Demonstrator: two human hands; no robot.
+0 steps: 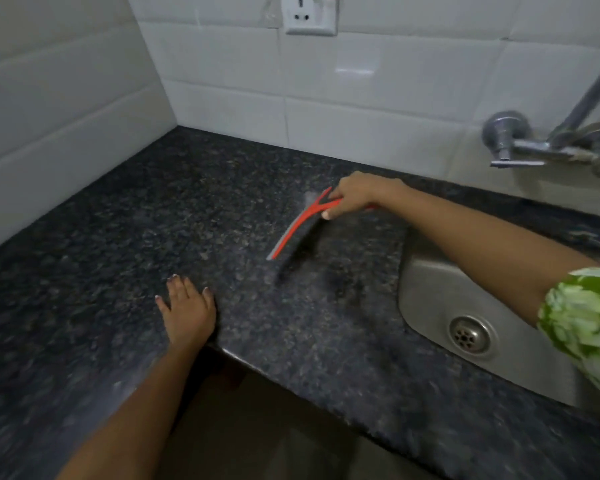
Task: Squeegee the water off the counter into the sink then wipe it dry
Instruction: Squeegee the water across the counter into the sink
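Observation:
A red squeegee (300,223) with a grey rubber blade rests edge-down on the dark speckled granite counter (174,209), a little left of the steel sink (440,299). My right hand (355,197) grips its forked handle from the right, the arm reaching across the sink's back corner. My left hand (187,308) lies flat on the counter near the front edge, fingers spread, holding nothing. A faint wet sheen shows beside the blade. No cloth is in view.
White tiled walls meet in a corner at the back left. A wall socket (309,13) sits high on the back wall. A metal tap (541,143) juts out above the sink. The sink drain (469,336) is at the lower right. The counter's front edge cuts inward below my left hand.

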